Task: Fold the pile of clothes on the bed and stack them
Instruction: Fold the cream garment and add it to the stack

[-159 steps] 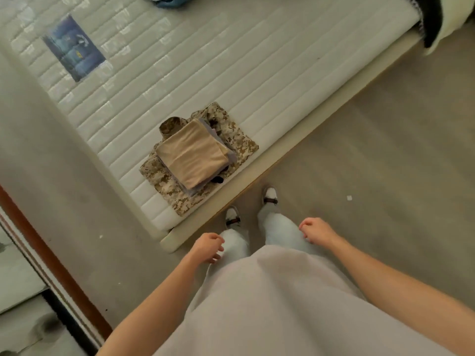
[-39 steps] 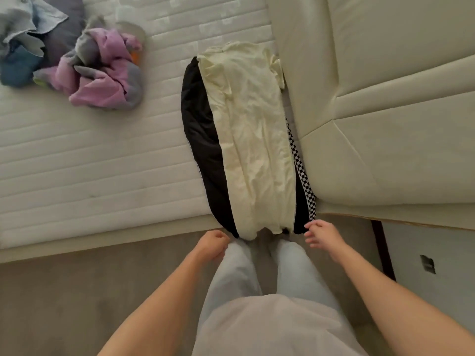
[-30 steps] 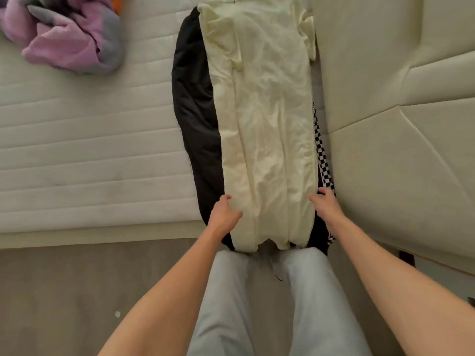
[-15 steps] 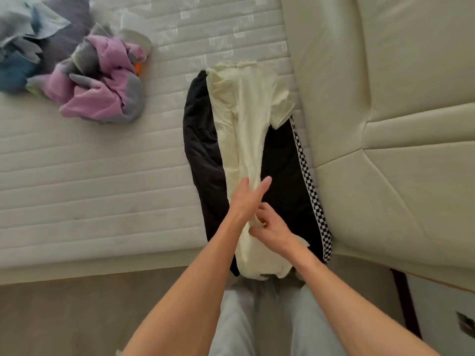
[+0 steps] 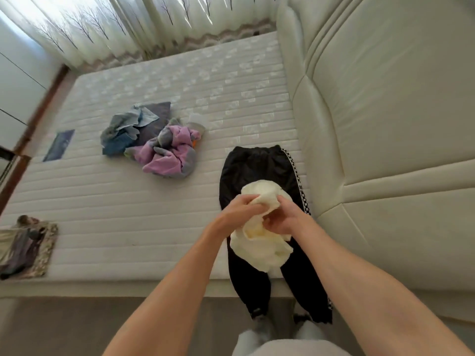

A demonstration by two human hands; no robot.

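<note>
Nearest, the person's grey top [image 5: 288,349] and pale trouser legs fill the bottom edge, with two bare forearms reaching forward over the floor [image 5: 64,327]. The left hand [image 5: 240,208] has its fingers curled round the upper fold of a cream garment [image 5: 259,242]; the right hand [image 5: 285,219] grips the same garment just beside it, fingers bent into the cloth. Both hands hold the bunched garment clear of the bed, its lower part hanging loose below the wrists. Directly under it lie black track pants [image 5: 254,168], spread flat near the right side of the mattress [image 5: 128,206], waistband toward the far end and legs draping over the near edge to the floor. A black-and-white checkered stripe [image 5: 295,170] runs down the pants' right seam, just beside the cream padded headboard [image 5: 398,124].

At the left edge of the mattress sits a folded stack [image 5: 24,249]: a camouflage piece at the bottom with beige and grey-purple pieces on top. Further out, mid-mattress, lies an unfolded pile [image 5: 154,142] of blue, grey and lilac clothes, well apart from the pants. A dark blue label [image 5: 59,144] is fixed to the mattress left of the pile. Farthest, white curtains [image 5: 128,24] with a bare-tree print hang along the far side of the bed.
</note>
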